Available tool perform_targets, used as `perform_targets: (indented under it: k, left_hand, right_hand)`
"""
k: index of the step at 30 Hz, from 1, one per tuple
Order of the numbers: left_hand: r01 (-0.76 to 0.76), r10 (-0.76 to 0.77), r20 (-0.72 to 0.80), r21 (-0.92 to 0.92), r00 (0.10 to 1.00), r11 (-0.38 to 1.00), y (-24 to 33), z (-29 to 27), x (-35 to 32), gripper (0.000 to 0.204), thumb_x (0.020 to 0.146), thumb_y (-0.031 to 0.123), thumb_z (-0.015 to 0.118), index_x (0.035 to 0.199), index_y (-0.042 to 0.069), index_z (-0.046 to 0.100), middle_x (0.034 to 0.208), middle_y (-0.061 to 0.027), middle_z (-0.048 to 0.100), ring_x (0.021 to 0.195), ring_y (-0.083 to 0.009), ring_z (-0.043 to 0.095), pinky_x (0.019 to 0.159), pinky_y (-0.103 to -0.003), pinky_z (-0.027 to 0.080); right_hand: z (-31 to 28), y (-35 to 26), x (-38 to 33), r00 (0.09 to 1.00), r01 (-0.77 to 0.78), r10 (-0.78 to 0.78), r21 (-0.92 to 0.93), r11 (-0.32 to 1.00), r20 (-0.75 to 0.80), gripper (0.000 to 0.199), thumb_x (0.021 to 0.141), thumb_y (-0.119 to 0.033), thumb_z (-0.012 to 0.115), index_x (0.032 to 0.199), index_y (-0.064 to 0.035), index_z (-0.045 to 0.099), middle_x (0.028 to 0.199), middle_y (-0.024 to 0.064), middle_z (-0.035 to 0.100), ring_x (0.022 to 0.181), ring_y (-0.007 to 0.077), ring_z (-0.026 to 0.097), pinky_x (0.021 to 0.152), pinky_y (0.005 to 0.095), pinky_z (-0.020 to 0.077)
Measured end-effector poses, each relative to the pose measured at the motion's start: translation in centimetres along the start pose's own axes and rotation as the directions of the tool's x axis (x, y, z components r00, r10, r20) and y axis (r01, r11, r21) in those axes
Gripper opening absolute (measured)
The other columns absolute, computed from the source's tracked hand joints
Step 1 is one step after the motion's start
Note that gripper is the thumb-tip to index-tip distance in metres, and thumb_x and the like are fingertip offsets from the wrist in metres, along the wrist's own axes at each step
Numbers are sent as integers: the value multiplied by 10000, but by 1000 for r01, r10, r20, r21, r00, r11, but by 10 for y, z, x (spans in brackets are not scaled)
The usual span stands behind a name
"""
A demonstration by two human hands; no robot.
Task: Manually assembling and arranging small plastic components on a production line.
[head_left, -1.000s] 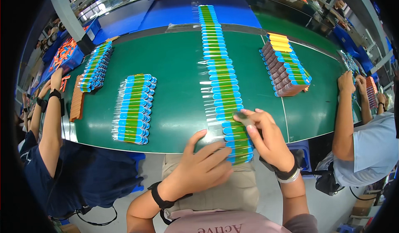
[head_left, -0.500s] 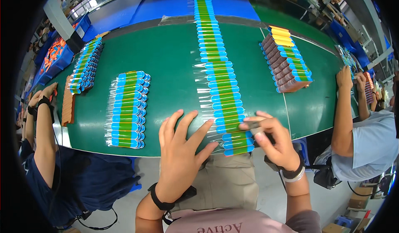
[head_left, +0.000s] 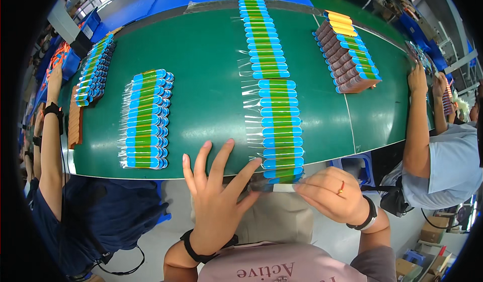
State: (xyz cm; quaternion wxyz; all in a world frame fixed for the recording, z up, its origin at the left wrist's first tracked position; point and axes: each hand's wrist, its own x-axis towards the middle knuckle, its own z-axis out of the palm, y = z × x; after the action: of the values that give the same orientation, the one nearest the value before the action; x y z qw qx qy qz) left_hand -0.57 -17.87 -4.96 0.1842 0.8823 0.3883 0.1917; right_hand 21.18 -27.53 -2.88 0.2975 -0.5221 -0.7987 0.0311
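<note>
A long row of overlapping strips (head_left: pixel 280 116), blue at their rounded ends and green across the middle, runs up the table in front of me, with clear plastic tabs along its left side. My left hand (head_left: pixel 216 199) lies open beside the row's near end, fingers spread, its index fingertip at the plastic tabs. At the table's front edge my right hand (head_left: pixel 334 196) is pinched closed by the last strip. A pale, flat piece (head_left: pixel 284 187) shows between it and my left thumb; what the right fingers hold is not clear.
Left of the row stands a stack of like strips (head_left: pixel 146 121); farther left, another stack (head_left: pixel 93 73) sits by an orange-brown one (head_left: pixel 75 118). A tall stack (head_left: pixel 347 55) topped with yellow stands right. Co-workers' arms (head_left: pixel 50 146) flank the green table (head_left: pixel 201 81); blue bins (head_left: pixel 72 60) stand beyond.
My right hand has come from over the row, where it held a small grey thing, down to its near end. The left co-worker's hand has moved up to the blue bin.
</note>
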Motion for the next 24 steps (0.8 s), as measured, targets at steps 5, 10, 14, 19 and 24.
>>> perform_targets:
  k: [5,10,14,19,24]
  left_hand:
    - [-10,10,-19,11,1000,1000,-1,3,-2,551,657,195,839,1184,273,697,1453,-75,457,1382,-404,319,1140,-633,150]
    - [-7,7,-3,11,1000,1000,-2,2,-3,562,666,193,835,1201,281,687,1466,-73,443,1388,-402,310,1143,-634,136]
    - [-7,7,2,12,1000,1000,-1,1,-2,561,666,190,834,1200,279,687,1467,-73,441,1390,-400,308,1145,-632,133]
    - [-3,3,-10,17,1000,1000,0,3,-1,562,662,178,837,1197,271,691,1468,-77,443,1392,-400,311,1143,-634,141]
    - [-7,7,-6,14,1000,1000,0,3,-1,552,665,184,841,1191,268,695,1464,-78,452,1393,-402,313,1143,-635,142]
  right_hand:
    - [6,-2,0,1000,5,-5,15,1000,-5,332,694,-24,689,1022,29,681,900,76,616,766,211,611,641,325,509]
    - [7,-2,-1,1000,29,-29,22,999,1,333,689,-25,692,1017,32,682,897,75,611,764,206,606,629,310,502]
    - [11,-1,-2,1000,17,-17,37,999,-3,330,688,-31,693,1012,34,680,884,73,604,761,202,602,623,308,502]
    - [20,-1,2,1000,8,-10,68,998,26,350,714,-44,652,1054,39,652,895,79,591,790,219,584,681,332,504]
    - [20,0,3,999,20,-21,31,999,27,346,713,-52,646,1048,39,642,868,78,567,777,224,566,690,337,499]
